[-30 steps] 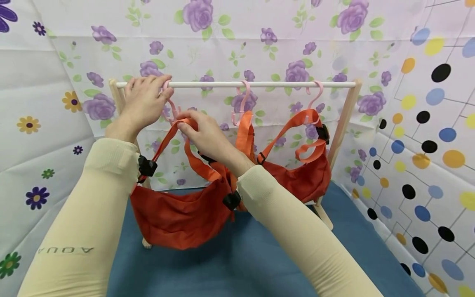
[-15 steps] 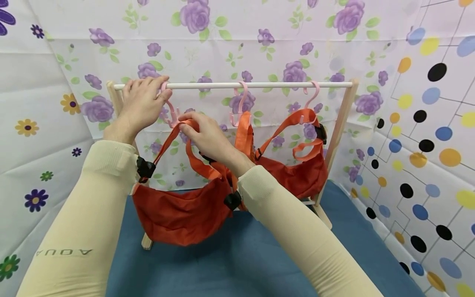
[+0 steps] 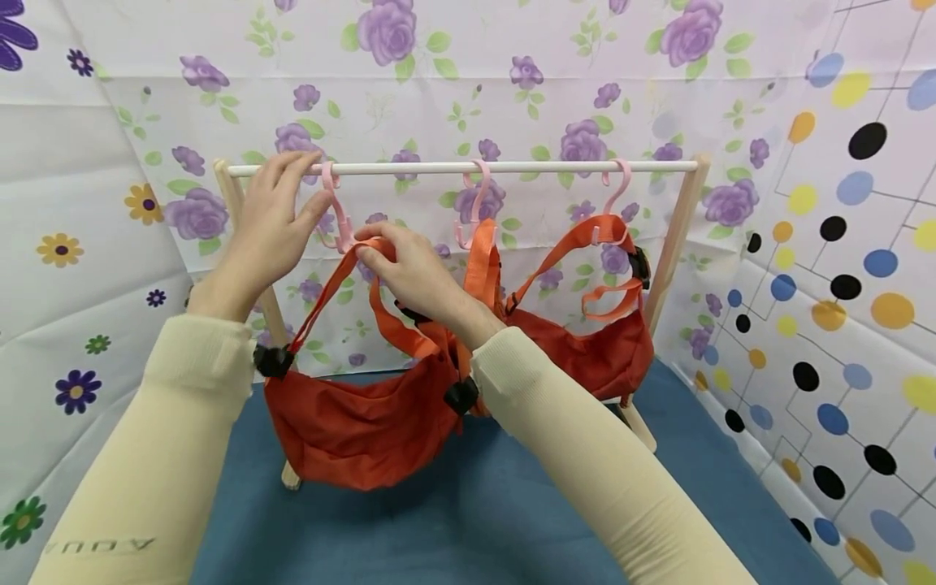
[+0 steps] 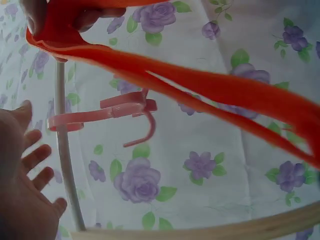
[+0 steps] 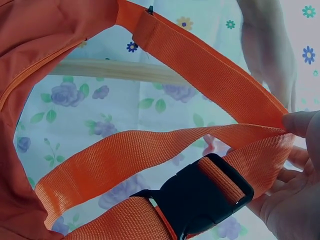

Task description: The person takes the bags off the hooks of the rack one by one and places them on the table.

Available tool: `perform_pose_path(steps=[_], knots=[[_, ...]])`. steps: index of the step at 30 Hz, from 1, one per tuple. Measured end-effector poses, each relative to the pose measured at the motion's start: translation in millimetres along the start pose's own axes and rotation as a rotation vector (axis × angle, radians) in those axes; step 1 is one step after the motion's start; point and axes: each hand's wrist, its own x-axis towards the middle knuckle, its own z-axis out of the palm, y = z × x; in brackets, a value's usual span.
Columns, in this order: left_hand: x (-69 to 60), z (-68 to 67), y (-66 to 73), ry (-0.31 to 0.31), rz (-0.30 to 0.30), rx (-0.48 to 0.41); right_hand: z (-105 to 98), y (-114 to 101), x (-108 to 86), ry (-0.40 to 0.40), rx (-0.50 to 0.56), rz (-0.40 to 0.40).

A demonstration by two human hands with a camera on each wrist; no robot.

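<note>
My right hand (image 3: pixel 417 272) pinches the orange strap (image 5: pixel 200 65) of a red waist bag (image 3: pixel 366 426) between thumb and fingers. The bag hangs below it, a black buckle (image 5: pixel 202 195) on its webbing. Beside the pinched strap is the lower end of a pink hook (image 3: pixel 339 218), which hangs on a white rod (image 3: pixel 409 168). My left hand (image 3: pixel 263 227) is at the rod's left end, fingers extended and apart from the hook in the left wrist view (image 4: pixel 25 175). Whether its fingertips touch the rod, I cannot tell.
Another red bag (image 3: pixel 592 357) hangs from the right pink hook (image 3: pixel 617 195). An orange strap (image 3: pixel 481 260) hangs at the middle hook (image 3: pixel 478 203). The rack's wooden posts (image 3: pixel 676 244) stand on blue cloth (image 3: pixel 497 504), with patterned sheets behind and at the sides.
My left hand has let go of the hook's top and drawn slightly left, its thumb lifting away. The right hand keeps its pinch on the strap in nearly the same place.
</note>
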Motion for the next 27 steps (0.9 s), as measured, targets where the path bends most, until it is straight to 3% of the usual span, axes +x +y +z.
perform_pose_path(steps=[3,5,7,12,15,21,27], knots=[[-28.4,0.6,-6.8,0.052,0.016,-0.104,1.2,0.7,-1.8,0.008,0.016,0.003],[-48.4,0.7,-13.5,0.015,-0.006,-0.162,2.1,1.5,-3.0,0.015,0.028,0.003],[-67.8,1.7,-23.0,-0.085,-0.029,-0.195,3.0,2.8,-3.7,0.023,0.038,-0.001],[-110.4,8.6,-48.7,-0.437,-0.121,-0.223,6.1,5.3,-4.1,0.031,0.052,-0.017],[-129.0,15.4,-59.4,-0.533,-0.162,-0.21,6.6,4.9,-5.0,0.029,0.054,-0.026],[-149.7,26.8,-70.5,-0.541,-0.167,-0.24,6.8,5.3,-9.2,0.021,0.076,-0.01],[-157.6,23.1,-74.2,-0.499,-0.177,-0.211,6.8,10.3,-14.4,0.008,0.059,0.02]])
